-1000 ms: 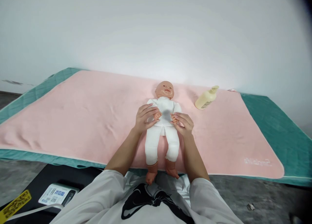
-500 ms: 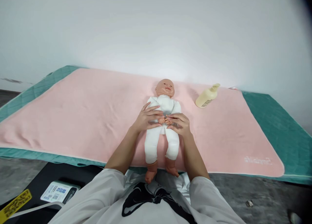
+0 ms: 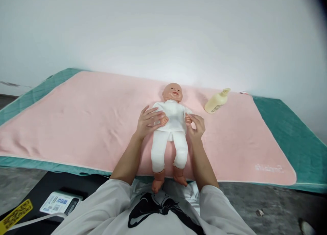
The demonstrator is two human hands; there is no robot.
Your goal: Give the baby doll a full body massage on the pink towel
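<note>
With left hand (image 3: 147,122) and right hand (image 3: 197,125) clasping doll's fists (image 3: 164,120) over pink blanket (image 3: 87,122) on green cover (image 3: 286,126), beside white wall (image 3: 153,30).

Blanket (image 3: 84,119) left of the left hand (image 3: 146,123) is free; 1 bottle (image 3: 216,103) obstructs back right.

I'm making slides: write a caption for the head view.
Left hand and right hand hold the fists of a doll lying on a pink blanket.

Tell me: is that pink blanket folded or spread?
Spread: the blanket lies mostly flat across the green cover, the doll on top.
</note>
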